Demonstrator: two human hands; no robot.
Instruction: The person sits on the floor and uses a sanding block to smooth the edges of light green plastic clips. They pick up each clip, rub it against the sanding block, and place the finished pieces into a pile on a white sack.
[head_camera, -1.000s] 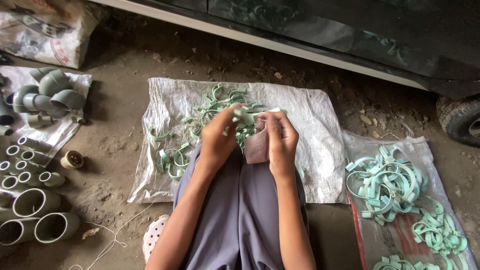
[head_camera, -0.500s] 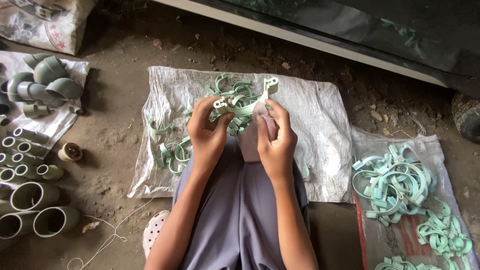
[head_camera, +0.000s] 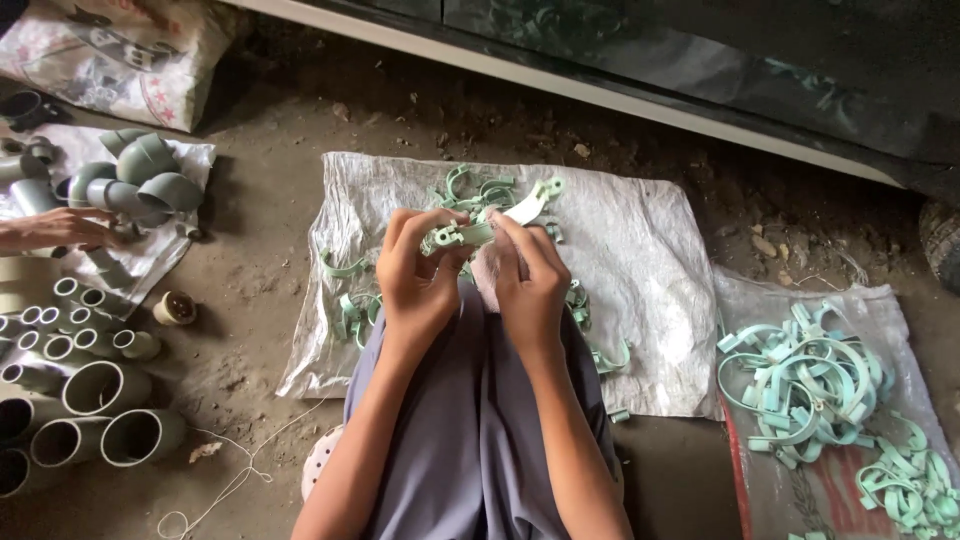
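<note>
Both the left hand (head_camera: 420, 285) and the right hand (head_camera: 530, 280) are closed on a pale green plastic clamp (head_camera: 485, 228), held above the white sack (head_camera: 640, 300) in the middle. It looks light and springy (probably a little slippery), so the flat ends with holes seem the best places to grip.

Pale green pipe clamp (head_camera: 487, 225) showing against white woven sack (head_camera: 640, 300); grey pipe fittings (head_camera: 135, 180) lying on brown ground (head_camera: 250, 290).

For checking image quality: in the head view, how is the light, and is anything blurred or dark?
Head view: soft, even daylight, no glare; the hands, left and right, and the green clip they hold look sharp; only faint shadows on the white sack; the top right corner is dark.
</note>
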